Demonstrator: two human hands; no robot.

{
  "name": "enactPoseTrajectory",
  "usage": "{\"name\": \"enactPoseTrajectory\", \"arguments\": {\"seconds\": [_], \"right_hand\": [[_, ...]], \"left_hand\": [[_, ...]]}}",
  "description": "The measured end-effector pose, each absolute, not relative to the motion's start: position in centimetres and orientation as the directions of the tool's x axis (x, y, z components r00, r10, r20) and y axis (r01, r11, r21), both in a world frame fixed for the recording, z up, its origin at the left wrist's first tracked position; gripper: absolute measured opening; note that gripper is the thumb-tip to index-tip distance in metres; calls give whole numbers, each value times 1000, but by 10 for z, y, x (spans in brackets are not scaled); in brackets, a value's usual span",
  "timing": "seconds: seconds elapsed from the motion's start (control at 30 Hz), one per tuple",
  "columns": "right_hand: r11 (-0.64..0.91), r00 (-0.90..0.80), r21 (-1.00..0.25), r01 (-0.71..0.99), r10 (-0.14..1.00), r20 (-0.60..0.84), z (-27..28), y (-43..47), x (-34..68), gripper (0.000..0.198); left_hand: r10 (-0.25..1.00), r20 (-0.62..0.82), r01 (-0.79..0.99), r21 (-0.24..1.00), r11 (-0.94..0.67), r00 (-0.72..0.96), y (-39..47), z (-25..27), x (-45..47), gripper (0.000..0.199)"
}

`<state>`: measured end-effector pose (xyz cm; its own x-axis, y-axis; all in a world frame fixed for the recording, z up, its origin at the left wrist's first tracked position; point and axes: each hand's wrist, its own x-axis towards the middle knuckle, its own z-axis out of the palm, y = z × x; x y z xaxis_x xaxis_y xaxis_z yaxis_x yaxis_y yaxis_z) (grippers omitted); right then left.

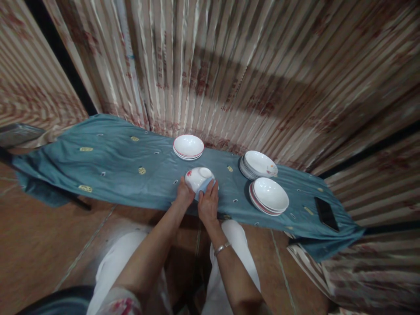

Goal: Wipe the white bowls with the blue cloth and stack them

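Observation:
A white bowl with a red flower print (194,176) is tilted over, its foot ring facing up, above the front edge of the table. My left hand (186,192) grips its left rim. A light blue cloth (205,184) lies against the bowl's outer side, pressed there by my right hand (209,202). The fingers of my right hand are closed over the cloth. Just behind the held bowl stands a short stack of white bowls with a red rim line (188,146).
To the right are a stack of flower-printed bowls (260,164) and, nearer me, a stack of red-banded bowls (271,196). A black phone (326,213) lies at the right end of the blue-green tablecloth (121,175). Pleated curtains (210,65) hang close behind the table.

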<state>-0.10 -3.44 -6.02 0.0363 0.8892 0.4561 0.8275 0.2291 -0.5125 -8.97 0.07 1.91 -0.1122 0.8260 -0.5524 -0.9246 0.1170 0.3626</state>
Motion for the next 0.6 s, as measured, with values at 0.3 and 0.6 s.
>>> {"name": "enactPoseTrajectory", "arguments": {"seconds": [0.3, 0.6], "right_hand": [[367, -138, -434, 822, 869, 474, -66, -50, 18, 68], [353, -69, -541, 764, 878, 474, -40, -41, 39, 55]], "left_hand": [[847, -505, -901, 428, 77, -168, 5, 12, -88, 39], [859, -500, -839, 511, 189, -111, -1, 14, -87, 34]]}}
